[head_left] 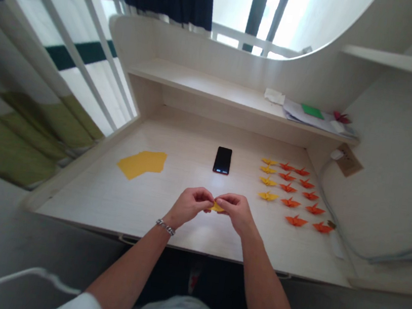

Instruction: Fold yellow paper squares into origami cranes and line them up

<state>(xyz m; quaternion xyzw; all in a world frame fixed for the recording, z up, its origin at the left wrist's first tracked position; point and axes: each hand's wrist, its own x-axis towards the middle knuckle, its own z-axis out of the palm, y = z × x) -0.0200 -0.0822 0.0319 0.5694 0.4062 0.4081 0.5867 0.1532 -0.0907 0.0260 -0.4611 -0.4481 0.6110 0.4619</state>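
A small folded piece of yellow paper [217, 207] is pinched between my two hands, just above the front part of the desk. My left hand [193, 205], with a chain bracelet at its wrist, grips the paper's left side between thumb and fingers. On the other side my right hand [234, 209] holds it the same way. The fingers hide most of the paper, so its exact fold cannot be made out. Yellow paper cranes [268, 196] and orange paper cranes [290, 202] stand in columns to the right. Flat yellow paper sheets [142, 163] lie overlapping at the left.
A black phone [222, 160] lies on the desk [189, 132] beyond my hands. The back shelf [208, 86] carries papers and a green square [312, 111]. A grey cable [335, 218] runs from a wall socket [349, 160] down the right side. White railings edge the left.
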